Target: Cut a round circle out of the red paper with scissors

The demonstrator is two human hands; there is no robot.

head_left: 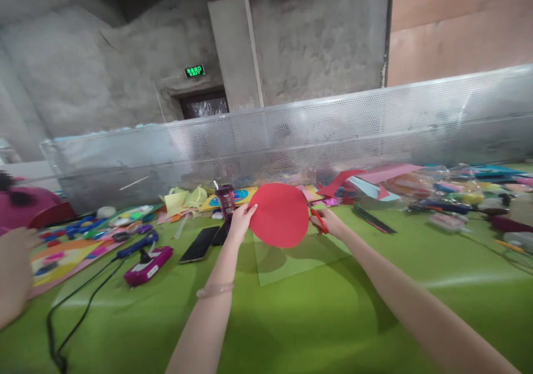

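Observation:
A round sheet of red paper (pixel 280 215) is held up above the green table. My left hand (pixel 241 221) pinches its left edge between thumb and fingers. At the opposite edge, my right hand (pixel 327 223) grips a pair of red-handled scissors (pixel 320 221). The dark blades point toward the paper's right rim; whether they touch it I cannot tell. Beneath the red circle lies a pale green sheet (pixel 270 271) on the tabletop.
Left of my arm are a black phone (pixel 200 245), a dark cup with a straw (pixel 225 202), a purple power strip (pixel 149 266) and a glue gun (pixel 137 245). Red paper scraps (pixel 339 185) and a black strip (pixel 375 219) lie right. Another person's arm (pixel 14 274) shows at far left.

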